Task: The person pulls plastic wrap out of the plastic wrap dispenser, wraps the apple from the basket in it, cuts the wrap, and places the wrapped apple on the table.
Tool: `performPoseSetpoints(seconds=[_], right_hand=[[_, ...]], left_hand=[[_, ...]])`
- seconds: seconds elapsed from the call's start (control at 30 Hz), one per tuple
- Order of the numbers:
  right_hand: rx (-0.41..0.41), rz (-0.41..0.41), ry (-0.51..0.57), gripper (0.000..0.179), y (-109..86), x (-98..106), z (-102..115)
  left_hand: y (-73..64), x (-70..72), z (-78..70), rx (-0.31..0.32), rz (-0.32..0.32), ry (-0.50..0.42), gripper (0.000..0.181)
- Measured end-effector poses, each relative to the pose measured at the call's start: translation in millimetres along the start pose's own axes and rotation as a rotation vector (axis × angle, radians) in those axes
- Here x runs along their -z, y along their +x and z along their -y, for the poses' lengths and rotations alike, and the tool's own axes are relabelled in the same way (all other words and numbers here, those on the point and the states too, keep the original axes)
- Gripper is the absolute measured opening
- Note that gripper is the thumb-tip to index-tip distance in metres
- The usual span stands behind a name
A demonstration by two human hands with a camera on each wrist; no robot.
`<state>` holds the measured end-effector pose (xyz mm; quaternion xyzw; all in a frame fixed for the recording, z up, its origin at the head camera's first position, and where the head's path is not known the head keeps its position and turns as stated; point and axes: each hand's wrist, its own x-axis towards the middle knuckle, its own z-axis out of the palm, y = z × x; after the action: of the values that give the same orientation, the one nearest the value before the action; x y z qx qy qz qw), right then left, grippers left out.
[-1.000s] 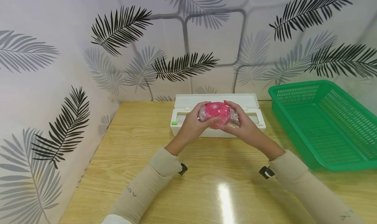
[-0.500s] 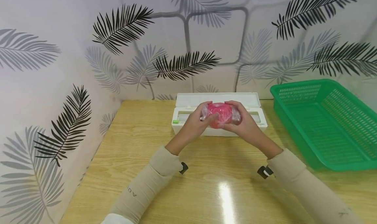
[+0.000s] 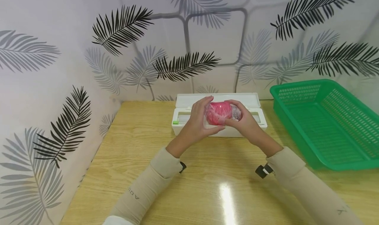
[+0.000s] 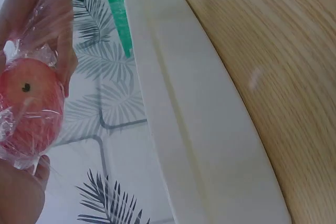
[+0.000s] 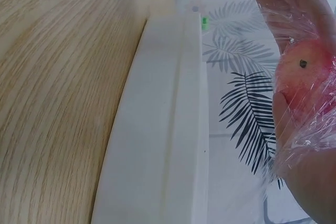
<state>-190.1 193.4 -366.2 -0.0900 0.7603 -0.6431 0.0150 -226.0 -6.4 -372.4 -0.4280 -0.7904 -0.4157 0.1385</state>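
Note:
A red apple (image 3: 218, 113) wrapped in clear cling film is held up in front of the white box. My right hand (image 3: 247, 124) grips it from the right, thumb across its near side. In the right wrist view the right thumb (image 5: 282, 114) presses the film-covered apple. My left hand (image 3: 195, 119) is spread around the left side, fingers at the film and thumb below, apart from the apple. Loose crinkled film (image 5: 310, 140) stretches over the fruit and between the hands. The apple's dark stem end shows in both wrist views.
Behind the hands stands a long white cling film box (image 3: 180, 131), lid (image 3: 189, 100) raised and green slider (image 3: 175, 122) at left. A green perforated basket (image 3: 314, 152) is at the right on the wooden table (image 3: 133, 152). A leaf-patterned wall closes the back.
The left hand has spread, its thumb dropping off the apple and its fingers reaching higher. The apple has turned in the right hand, whose thumb now lies across its front.

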Motion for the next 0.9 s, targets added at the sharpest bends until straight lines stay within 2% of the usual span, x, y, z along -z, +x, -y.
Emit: performPoseSetpoints(seconds=[0.1, 0.23, 0.3, 0.4, 0.53, 0.63, 0.73, 0.9], right_hand=[[-0.035, -0.005, 0.029, 0.064, 1.0, 0, 0], [-0.084, -0.003, 0.077, 0.066, 1.2, -1, 2], [-0.102, 0.004, 0.108, 0.066, 1.1, 0, 3], [-0.109, 0.016, 0.097, 0.065, 0.7, 0, 5], [-0.092, 0.033, -0.014, 0.066, -0.1, 2, 8], [-0.07, 0.05, -0.07, 0.068, -1.0, 2, 11], [-0.027, 0.067, -0.094, 0.071, -2.9, 3, 12], [0.1, 0.082, -0.057, 0.075, -5.2, 7, 11]], left_hand=[[0.3, 0.9, 2.4, -0.107, -0.025, 0.094, 0.094], [0.7, 3.3, 4.4, -0.137, -0.019, 0.111, 0.086], [1.2, 4.5, 5.0, -0.127, -0.014, 0.112, 0.083], [1.5, 6.1, 6.2, -0.11, -0.016, 0.119, 0.079], [1.9, 7.6, 7.3, -0.096, -0.041, 0.104, 0.076], [2.2, 7.8, 8.0, -0.075, -0.063, 0.058, 0.074], [1.8, 7.6, 8.3, -0.05, -0.08, 0.018, 0.075], [0.7, 8.1, 5.7, 0.02, -0.101, -0.061, 0.078]])
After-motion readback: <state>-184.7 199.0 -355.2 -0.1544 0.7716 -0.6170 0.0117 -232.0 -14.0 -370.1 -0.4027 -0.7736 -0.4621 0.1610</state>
